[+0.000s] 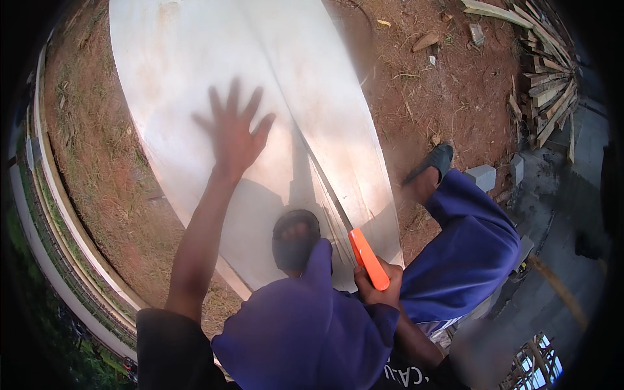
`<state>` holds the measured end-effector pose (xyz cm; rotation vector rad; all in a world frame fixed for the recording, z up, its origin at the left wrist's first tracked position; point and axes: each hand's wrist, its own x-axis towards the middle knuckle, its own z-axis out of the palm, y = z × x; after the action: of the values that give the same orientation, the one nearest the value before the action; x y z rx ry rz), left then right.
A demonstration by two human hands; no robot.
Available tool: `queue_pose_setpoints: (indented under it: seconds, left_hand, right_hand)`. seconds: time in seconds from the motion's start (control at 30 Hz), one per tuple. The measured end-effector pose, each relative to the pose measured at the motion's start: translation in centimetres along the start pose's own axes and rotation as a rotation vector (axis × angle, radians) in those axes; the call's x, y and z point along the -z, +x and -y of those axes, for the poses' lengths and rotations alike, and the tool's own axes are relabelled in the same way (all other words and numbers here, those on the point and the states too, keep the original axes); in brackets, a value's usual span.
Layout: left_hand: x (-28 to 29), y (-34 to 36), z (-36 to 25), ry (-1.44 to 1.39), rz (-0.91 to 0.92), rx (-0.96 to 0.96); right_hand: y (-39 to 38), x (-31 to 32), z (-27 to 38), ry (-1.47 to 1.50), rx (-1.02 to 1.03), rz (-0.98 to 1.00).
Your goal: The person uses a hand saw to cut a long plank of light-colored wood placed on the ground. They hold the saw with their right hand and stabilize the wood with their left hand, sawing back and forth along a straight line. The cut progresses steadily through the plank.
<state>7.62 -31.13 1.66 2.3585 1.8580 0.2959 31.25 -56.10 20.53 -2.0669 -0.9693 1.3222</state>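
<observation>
A large pale sheet (175,58) lies on the ground in front of me, with a long cut or seam running up it. My left hand (234,133) rests flat on the sheet, left of that line, with its fingers spread. Close to my body, my right hand (379,283) grips the orange handle of a handsaw (368,259). The saw's thin dark blade slants up and left along the line on the sheet. One foot in a dark shoe (296,240) stands on the sheet's near end, between my two hands.
My other foot, in a dark slip-on shoe (430,164), is on the red soil right of the sheet. A heap of cut wood pieces (549,91) lies at the far right. Grey blocks (481,177) stand beside a concrete floor (546,214). Dry grass (97,143) covers the left ground.
</observation>
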Motion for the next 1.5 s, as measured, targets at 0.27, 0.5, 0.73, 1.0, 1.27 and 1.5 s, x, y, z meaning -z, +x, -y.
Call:
queue_pose_setpoints:
  seconds: [0.27,0.5,0.73,1.0,1.27,1.5]
  left_hand:
    - [-0.1,0.9,-1.2,0.001,0.031,-0.011]
    - [-0.1,0.1,-0.1,0.029,0.030,0.015]
    - [-0.1,0.3,-0.8,0.012,0.046,0.011]
    - [-0.2,0.4,-0.1,0.009,0.028,-0.001]
    - [0.3,0.2,-0.5,-0.017,0.036,0.009]
    - [0.0,0.2,-0.9,-0.071,-0.001,-0.011]
  right_hand:
    - [12.5,-6.3,1.1,0.064,0.061,0.059]
    - [3.8,-1.3,1.4,-0.017,-0.018,0.114]
    - [0.8,0.3,1.3,0.074,-0.068,0.064]
    - [11.2,-4.9,3.4,0.078,-0.012,0.030]
    - [-1.4,1.2,-0.6,0.014,0.020,0.043]
    - [15.5,-6.9,4.0,0.044,0.001,-0.004]
